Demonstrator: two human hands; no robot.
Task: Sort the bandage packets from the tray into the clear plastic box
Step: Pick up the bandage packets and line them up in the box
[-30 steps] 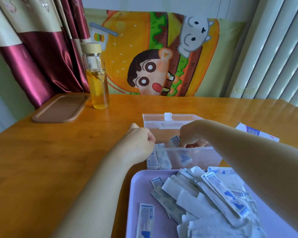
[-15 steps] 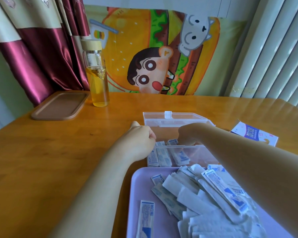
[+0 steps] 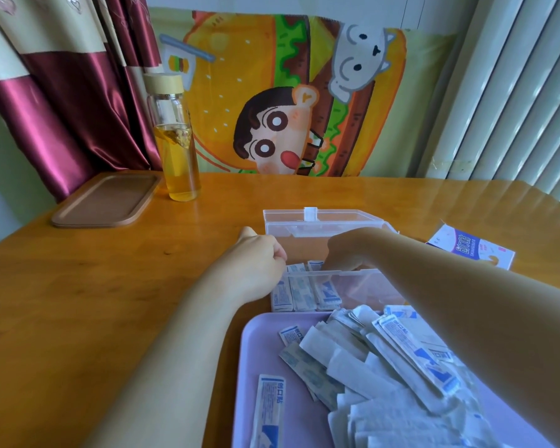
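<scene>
Head view looks down on the clear plastic box [image 3: 362,282], which sits on the wooden table [image 3: 78,302] just beyond the far edge of the lilac tray [image 3: 272,337], its lid [image 3: 320,223] thrown back away from the person. Both hands are at the box's left end. The left hand [image 3: 259,266] is curled nearly into a fist against the outside of the left wall, steadying it as far as I can judge; whether anything lies inside the curl cannot be told. The right hand [image 3: 346,253] reaches down over the near rim into the box, fingertips pointed at the packets there, but the fingertips are hidden behind the hand and wall, so I cannot tell whether it grips a packet or only presses them straight. A few sorted packets [image 3: 304,292] stand side by side against the left wall, long axes running roughly up and down as seen through the near wall. The rest of the box to the right looks bare. The loose pile of bandage packets [image 3: 401,367] remains in the tray, nearer the body than the box and directly beneath the right forearm, with long axes lying in every direction; one stray packet [image 3: 267,412] lies apart toward the tray's left side. For the next pick, the right hand is likely better placed: it need only draw back toward the body and drop onto the pile, then turn the packet so its length matches the standing row.
</scene>
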